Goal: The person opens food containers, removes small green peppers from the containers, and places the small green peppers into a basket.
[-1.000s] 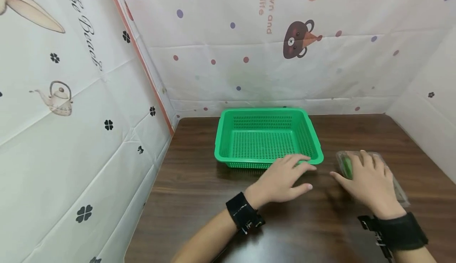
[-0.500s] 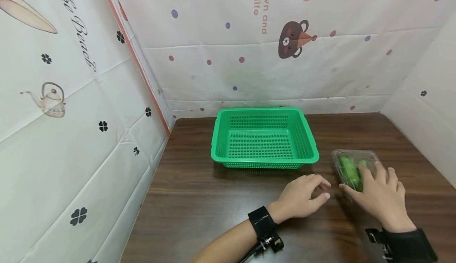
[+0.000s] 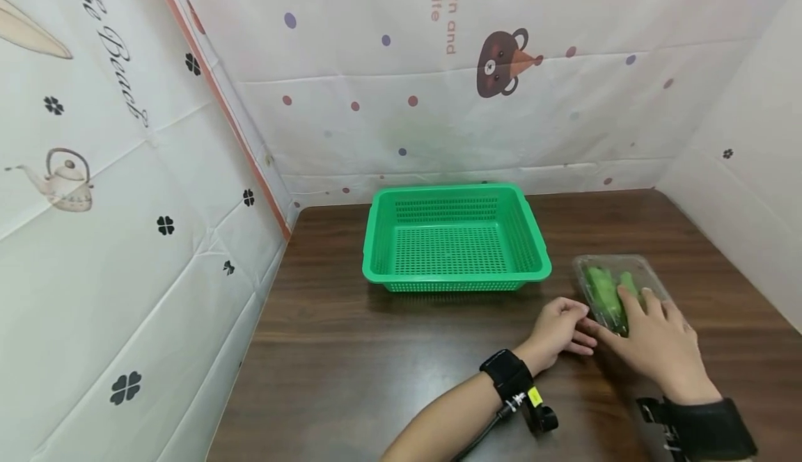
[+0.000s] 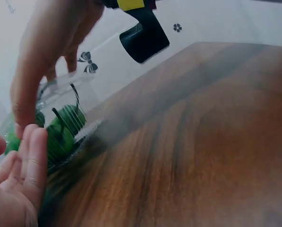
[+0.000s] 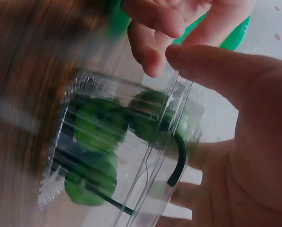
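A clear plastic box (image 3: 638, 266) holding green peppers (image 3: 604, 293) sits on the table's right side. My right hand (image 3: 664, 351) lies over its near right part, fingers spread across the top. In the right wrist view its thumb reaches the box's rim (image 5: 178, 90), beside the fingertips of my left hand (image 5: 162, 21). The peppers' dark stems show through the plastic there. My left hand (image 3: 554, 333) is at the box's near left corner, fingers slightly bent and nothing between them. Whether its fingertips touch the box I cannot tell.
A green perforated basket (image 3: 457, 278), with nothing in it, stands at the back middle of the brown wooden table (image 3: 351, 357). Printed white cloth (image 3: 351, 135) hangs behind the table and on both sides. Both wrists wear black straps (image 3: 506, 375).
My left hand has moved right, from the basket's front edge to the box's corner. My right hand has drawn back toward the box's near end, uncovering more of the peppers.
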A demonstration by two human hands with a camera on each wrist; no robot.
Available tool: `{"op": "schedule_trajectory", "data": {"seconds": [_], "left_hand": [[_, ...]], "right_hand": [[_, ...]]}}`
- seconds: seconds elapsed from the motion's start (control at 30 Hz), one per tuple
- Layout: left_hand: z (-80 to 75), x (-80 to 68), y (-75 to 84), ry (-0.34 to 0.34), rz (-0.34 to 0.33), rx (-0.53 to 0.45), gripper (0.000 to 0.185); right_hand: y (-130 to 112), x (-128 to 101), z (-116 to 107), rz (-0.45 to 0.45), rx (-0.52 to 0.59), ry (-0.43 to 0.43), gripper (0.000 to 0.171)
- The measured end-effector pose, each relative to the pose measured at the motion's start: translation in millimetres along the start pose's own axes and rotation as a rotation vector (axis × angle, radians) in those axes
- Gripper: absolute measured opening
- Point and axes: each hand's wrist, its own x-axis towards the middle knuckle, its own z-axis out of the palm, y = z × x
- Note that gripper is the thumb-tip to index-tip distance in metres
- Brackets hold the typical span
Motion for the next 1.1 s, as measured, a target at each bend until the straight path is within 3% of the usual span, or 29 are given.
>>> {"op": "schedule_trajectory", "data": {"seconds": [0.27, 0.7, 0.93, 1.1], "left_hand": [[7.1, 9.6, -3.1, -0.028, 0.016, 0.017, 0.005], [18.1, 7.2, 0.6, 0.012, -0.004, 0.089, 0.007], [18.8, 9.6, 0.7, 0.021, 0.02, 0.06, 0.011], [20.9, 11.2, 2.4, 0.079, 0.02, 0.118, 0.012]], "right_hand": [[-0.9, -0.7, 3.2, -0.045, -0.004, 0.034, 0.097], [6.6, -1.3, -5.5, -0.057, 0.008, -0.011, 0.095], [-3.5, 7.5, -9.5, -0.124, -0.043, 0.049, 0.093], [-9.3, 13.0, -8.2, -0.145, -0.072, 0.069, 0.082]]}}
